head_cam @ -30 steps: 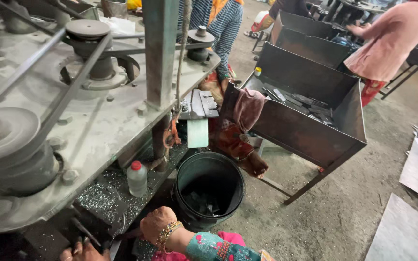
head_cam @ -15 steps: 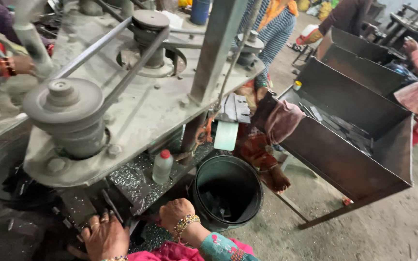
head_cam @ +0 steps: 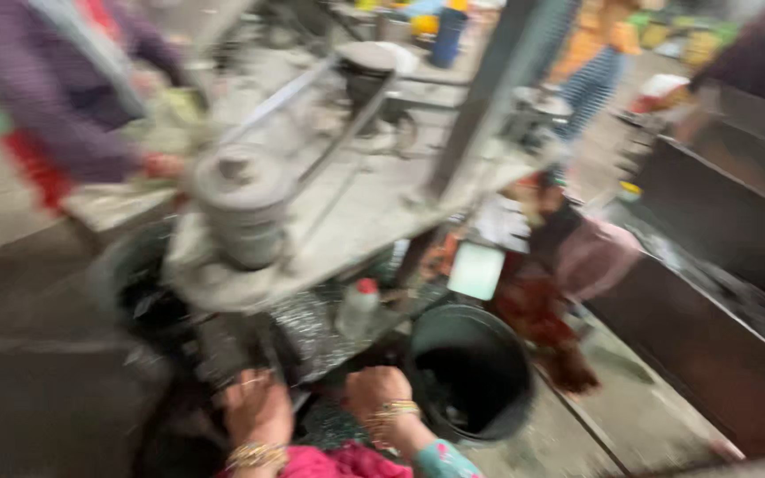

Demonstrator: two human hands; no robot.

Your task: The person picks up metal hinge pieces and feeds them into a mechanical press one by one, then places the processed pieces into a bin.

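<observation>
A busy metal workshop. Just above the hands stands a grey belt-driven machine [head_cam: 250,221] with pulleys, its bench strewn with metal scrap [head_cam: 307,323]. Right of the right hand [head_cam: 375,394] sits a black bucket [head_cam: 471,372]; farther right, steel bins [head_cam: 710,292] on a concrete floor [head_cam: 630,416], other workers beyond.

Seen from one head-worn camera only, looking steeply down and forward, close over the left hand [head_cam: 258,409] and right hand [head_cam: 375,394], across the grey belt-driven metal machine [head_cam: 312,221], motion-blurred, toward distant workers.
</observation>
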